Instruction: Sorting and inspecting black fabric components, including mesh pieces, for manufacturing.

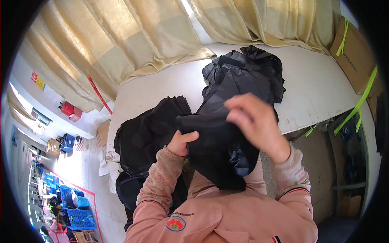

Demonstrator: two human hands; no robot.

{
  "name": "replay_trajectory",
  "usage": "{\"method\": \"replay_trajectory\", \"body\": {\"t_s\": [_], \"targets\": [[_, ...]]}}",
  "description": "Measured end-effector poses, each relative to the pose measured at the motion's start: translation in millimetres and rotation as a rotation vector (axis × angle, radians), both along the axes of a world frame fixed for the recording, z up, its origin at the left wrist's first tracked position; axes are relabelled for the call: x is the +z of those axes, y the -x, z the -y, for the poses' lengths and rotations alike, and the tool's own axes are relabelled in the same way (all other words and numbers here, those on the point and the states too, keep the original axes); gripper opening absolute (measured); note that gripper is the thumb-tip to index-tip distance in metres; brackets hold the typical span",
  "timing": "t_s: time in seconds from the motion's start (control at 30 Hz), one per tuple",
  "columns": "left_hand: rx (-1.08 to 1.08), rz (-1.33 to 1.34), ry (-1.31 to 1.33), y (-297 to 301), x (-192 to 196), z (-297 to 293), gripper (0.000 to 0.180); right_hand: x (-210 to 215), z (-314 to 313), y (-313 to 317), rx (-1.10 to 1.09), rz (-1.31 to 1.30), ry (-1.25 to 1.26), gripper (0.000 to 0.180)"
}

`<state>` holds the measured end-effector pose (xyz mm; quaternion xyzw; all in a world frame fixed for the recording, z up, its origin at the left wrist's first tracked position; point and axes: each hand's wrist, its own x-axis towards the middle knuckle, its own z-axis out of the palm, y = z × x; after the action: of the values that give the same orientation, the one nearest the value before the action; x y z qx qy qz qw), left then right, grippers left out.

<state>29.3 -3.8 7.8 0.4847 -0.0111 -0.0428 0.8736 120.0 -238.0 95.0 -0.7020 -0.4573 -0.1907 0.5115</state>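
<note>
A piece of black fabric [214,150] with a shiny dark side hangs over the near edge of the white table, above my lap. My left hand [183,142] pinches its left edge, thumb on top and fingers partly hidden beneath. Over its right part my right hand [255,121] is raised, with bent fingers smeared by motion; whether they hold anything cannot be made out. Left of the fabric lies a stack of folded black cloth [142,129]. Beyond my hands, a heap of shiny dark grey fabric [247,77] spreads toward the back and seems to touch the piece I hold.
The white table [312,89] reaches back to beige curtains [133,36]. Cardboard boxes [352,56] with bright yellow-green straps [366,91] stand at the right. Below the stack, more black material [127,188] hangs or sits. Blue crates [79,218] stand on the floor at far left.
</note>
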Motion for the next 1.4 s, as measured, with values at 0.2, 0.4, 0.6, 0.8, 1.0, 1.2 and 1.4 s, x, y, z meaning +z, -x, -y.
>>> {"method": "replay_trajectory", "body": {"t_s": [0.2, 0.4, 0.6, 0.8, 1.0, 1.2, 1.4], "targets": [[0.068, -0.034, 0.094, -0.7, 15.0, 27.3, 0.043, -41.3, -29.4, 25.5, -0.067, 0.187, 0.149, 0.035], [0.359, -0.040, 0.083, 3.6, 8.6, -2.0, 0.022, -46.6, -18.5, 7.8, 0.031, -0.003, 0.063, 0.013], [0.417, 0.080, 0.014, 3.1, 37.6, -12.8, 0.024, -29.6, -9.7, -2.3, 0.107, -0.007, 0.222, 0.016], [0.482, 0.047, -0.358, -5.1, -29.5, -54.1, 0.019, 19.7, -10.6, -46.6, -0.003, -0.033, 0.089, 0.019], [-0.238, -0.181, -0.461, 46.7, -112.2, -10.4, 0.069, 64.9, -8.0, -68.5, 0.108, -0.352, -0.177, 0.021], [-0.022, -0.112, 0.401, 5.4, -109.5, 32.4, 0.089, 80.8, -16.6, -41.6, 0.282, -0.489, -0.389, 0.022], [-0.314, -0.188, 0.604, -36.2, -122.4, 44.8, 0.075, 85.7, -4.1, -22.7, 0.428, -0.631, -0.458, 0.020]]}}
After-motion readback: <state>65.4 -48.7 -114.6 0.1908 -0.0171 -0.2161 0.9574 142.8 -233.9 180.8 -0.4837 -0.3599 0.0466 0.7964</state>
